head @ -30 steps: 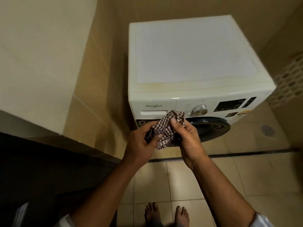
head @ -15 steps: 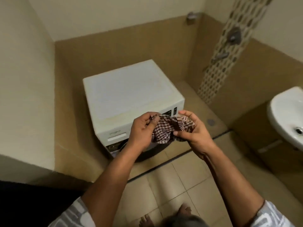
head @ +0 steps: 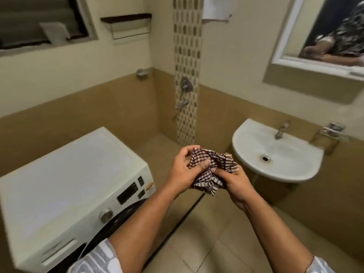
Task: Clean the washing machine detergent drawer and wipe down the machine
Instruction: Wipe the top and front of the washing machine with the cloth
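Within the last second the view has swung off the machine [head: 69, 174], which now sits well left of the sink [head: 285, 154], and both hands have come along. The left hand [head: 182, 170] and right hand [head: 234, 182] grip the cloth [head: 212, 166] bunched between them, fingers curled into it, just left of the sink. The cloth probably gets wetted at the tap [head: 280, 131] first; drawer cleaning and wiping look unstarted.
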